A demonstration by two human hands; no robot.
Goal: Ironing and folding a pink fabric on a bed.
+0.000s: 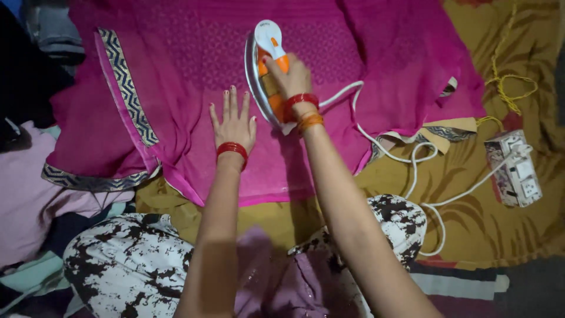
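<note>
The right hand point(288, 79) is closed around the orange handle of a white and orange iron point(266, 70), which stands tilted on its side edge on the pink garment point(194, 76), near the middle of the cloth. The left hand point(233, 121) lies flat with fingers spread on the same garment, just beside the iron. The garment has a patterned blue and gold border point(126, 88) and lies on a mustard-coloured blanket point(488, 224). A white cord point(412, 171) runs from the iron to a socket box point(515, 168) near the blanket's right edge.
</note>
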